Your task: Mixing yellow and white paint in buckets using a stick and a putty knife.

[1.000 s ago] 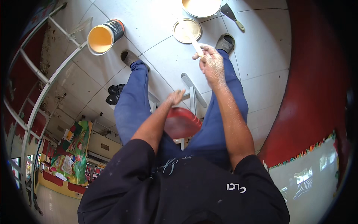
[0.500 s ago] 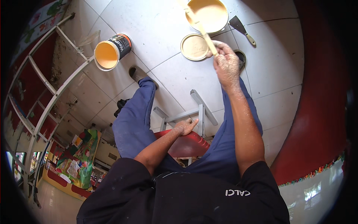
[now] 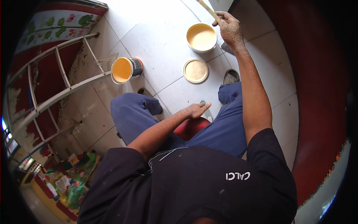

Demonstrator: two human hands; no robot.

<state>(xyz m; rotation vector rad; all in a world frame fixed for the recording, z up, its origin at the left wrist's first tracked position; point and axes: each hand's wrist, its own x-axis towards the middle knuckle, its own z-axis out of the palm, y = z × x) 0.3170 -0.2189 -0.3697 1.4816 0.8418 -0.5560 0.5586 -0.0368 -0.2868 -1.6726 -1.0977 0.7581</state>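
On the tiled floor [image 3: 160,41], the cream-filled tub [image 3: 197,49] and dark-labelled pail [image 3: 135,67] stand open: uncovering looks done, with the tub's contents left to use. The round lid [image 3: 195,71] lies near it. My left hand [image 3: 194,110] is empty, outstretched; my right hand [image 3: 230,30] pinches the pale stick [image 3: 209,11] beyond the tub, far end unseen.

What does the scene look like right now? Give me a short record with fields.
Right hand: grips a slim pale handle, whose far end is out of frame
Left hand: open, nothing seen in it, near the red seat; contact unclear
Round tub: uncovered, pale orange contents
Round lid: on the tiled floor, apart from the tub
Dark-labelled bucket: open, orange contents, left of the lid
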